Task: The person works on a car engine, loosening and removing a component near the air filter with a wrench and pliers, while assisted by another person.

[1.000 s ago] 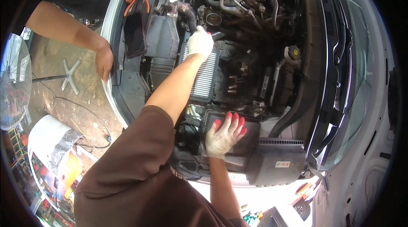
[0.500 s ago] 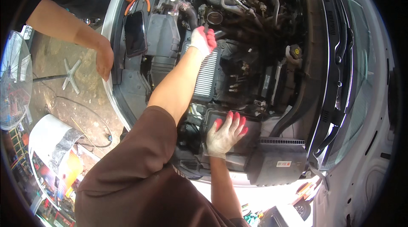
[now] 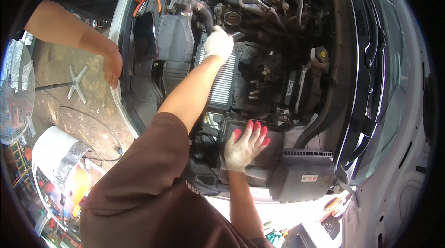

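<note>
Air filter (image 3: 222, 84): below the left hand in the engine bay; long axis near-vertical in view, top leaning slightly right.
Left hand (image 3: 219, 45): over filter's upper end; fingers mostly hidden, closure and grip cannot be told.
Right hand (image 3: 244, 148): spread open, palm down on black cover (image 3: 274, 142).

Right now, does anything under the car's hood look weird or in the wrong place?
Yes: a smartphone and orange-handled pliers lie at the left edge of the engine bay, odd because neither is an engine part. The pleated air filter also sits uncovered.
</note>
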### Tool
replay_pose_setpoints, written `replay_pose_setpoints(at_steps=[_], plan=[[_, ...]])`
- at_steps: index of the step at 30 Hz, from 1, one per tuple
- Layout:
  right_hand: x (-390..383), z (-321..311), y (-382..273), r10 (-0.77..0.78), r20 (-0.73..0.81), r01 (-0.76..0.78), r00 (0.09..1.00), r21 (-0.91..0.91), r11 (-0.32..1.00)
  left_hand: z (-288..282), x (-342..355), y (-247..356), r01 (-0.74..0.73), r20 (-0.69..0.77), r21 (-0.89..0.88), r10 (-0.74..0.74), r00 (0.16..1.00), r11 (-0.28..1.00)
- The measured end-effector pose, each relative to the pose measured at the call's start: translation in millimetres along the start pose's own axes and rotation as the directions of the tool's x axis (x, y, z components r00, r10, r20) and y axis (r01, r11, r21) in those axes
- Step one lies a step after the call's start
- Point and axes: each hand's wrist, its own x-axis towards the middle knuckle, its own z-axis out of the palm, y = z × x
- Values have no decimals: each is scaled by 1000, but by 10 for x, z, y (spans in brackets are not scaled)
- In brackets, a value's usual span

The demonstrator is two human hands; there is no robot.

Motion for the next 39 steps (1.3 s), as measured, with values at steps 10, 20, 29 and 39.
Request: replay_pose_setpoints(at_steps=[10,20,29,39], plan=[[-3,6,-40,-21,-8,21,1000,-10,1000,-92,83,6,-144,66,989,778,625,32],[6,17,8,-9,-22,9,1000,-18,1000,-8,-78,-42,-242,-166,449,346,924,860],[1,30,61,-3,-17,3,1000,-32,999,208,-259,-49,-133,-187,381,217,958,915],[4,10,-29,-23,-26,23,999,1,1000,124,-365,69,-182,-155,271,229,961,945]])
